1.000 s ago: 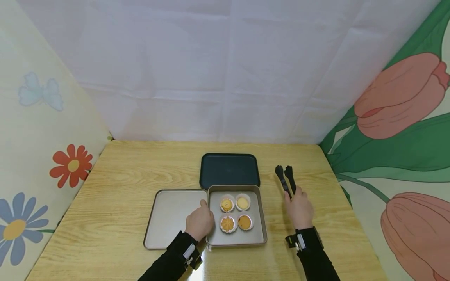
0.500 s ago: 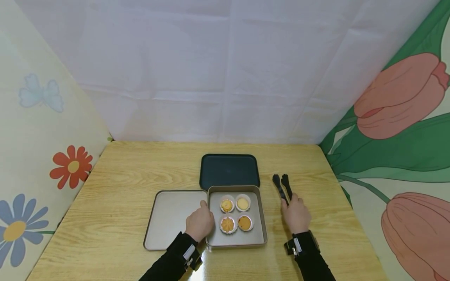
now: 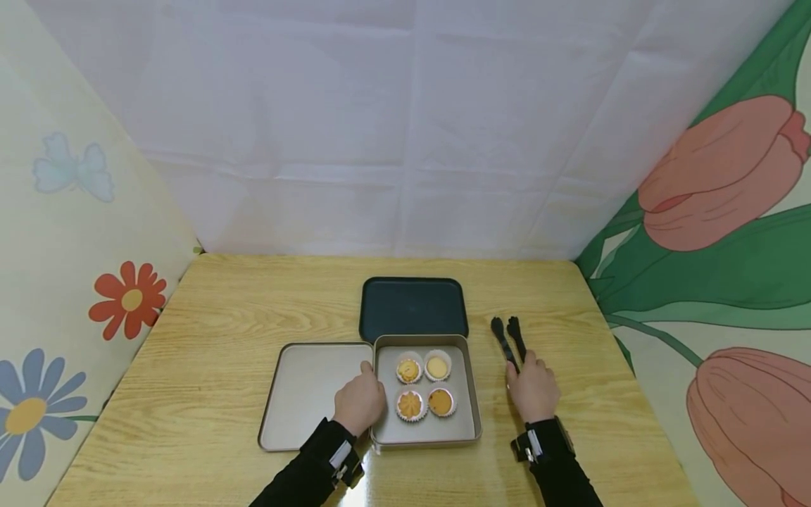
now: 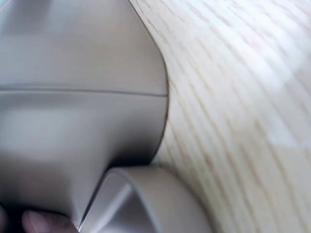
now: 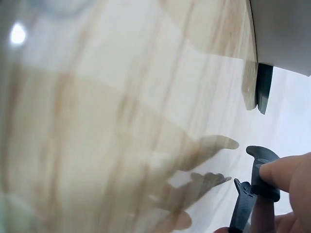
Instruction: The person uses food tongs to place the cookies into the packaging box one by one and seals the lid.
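A square metal baking pan (image 3: pixel 472 391) holds several small cakes (image 3: pixel 410 404) in white fluted paper cups, grouped in its middle. My left hand (image 3: pixel 360 400) grips the pan's left rim, its forearm crossing the near right corner of a flat metal tray (image 3: pixel 310 394). A fingertip (image 4: pixel 41 222) shows close to the pan's corner in the left wrist view. To the right of the pan, my right hand (image 3: pixel 534 391) holds black tongs (image 3: pixel 507 341), whose arms point away and stand apart with nothing between them. In the right wrist view, fingers wrap the tongs (image 5: pixel 265 179) over the table.
Right behind the pan lies a dark rounded tray (image 3: pixel 413 306). All this rests on a wood-grain table (image 3: pixel 253 299). A white cloth (image 3: pixel 393 141) rises behind it, and printed floral sheets (image 3: pixel 716 282) flank both sides.
My right hand has come nearer to me and slightly left with the tongs, then almost stopped. The left hand, pan and cakes look the same.
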Motion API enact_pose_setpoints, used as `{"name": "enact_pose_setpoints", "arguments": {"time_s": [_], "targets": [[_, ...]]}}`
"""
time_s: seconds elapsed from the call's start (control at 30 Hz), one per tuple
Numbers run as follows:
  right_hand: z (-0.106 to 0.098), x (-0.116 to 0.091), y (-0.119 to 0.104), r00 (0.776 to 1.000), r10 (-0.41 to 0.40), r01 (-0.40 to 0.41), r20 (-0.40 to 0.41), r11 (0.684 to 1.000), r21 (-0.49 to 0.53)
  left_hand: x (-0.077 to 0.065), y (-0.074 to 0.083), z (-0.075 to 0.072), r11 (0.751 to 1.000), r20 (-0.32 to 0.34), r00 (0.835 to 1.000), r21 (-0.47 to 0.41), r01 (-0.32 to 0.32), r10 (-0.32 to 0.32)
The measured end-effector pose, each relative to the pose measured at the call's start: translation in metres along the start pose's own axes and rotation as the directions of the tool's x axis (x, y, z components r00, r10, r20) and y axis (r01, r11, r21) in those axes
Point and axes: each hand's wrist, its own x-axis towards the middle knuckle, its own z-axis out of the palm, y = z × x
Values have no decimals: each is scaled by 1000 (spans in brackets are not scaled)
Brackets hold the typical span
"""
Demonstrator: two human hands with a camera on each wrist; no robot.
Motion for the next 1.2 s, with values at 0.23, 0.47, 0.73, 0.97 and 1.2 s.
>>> {"name": "enact_pose_setpoints", "arguments": {"time_s": [0.23,0.47,0.73,0.97,1.2], "targets": [[1,0,2,1000,-13,13,10,1000,3,-1,0,1,1000,2,1000,-7,-2,2],[1,0,3,999,-13,13,40,1000,0,-2,-1,0,1000,-10,1000,-1,-11,11],[-1,2,1,998,-13,14,54,1000,-9,-2,0,-1,1000,-26,999,0,-23,23],[-2,1,1,999,-21,21,44,1000,-10,-2,0,0,1000,-32,999,-3,-26,26],[-8,-1,-1,999,-23,23,40,1000,-1,-2,-1,-1,999,-44,999,-45,-23,21]]}}
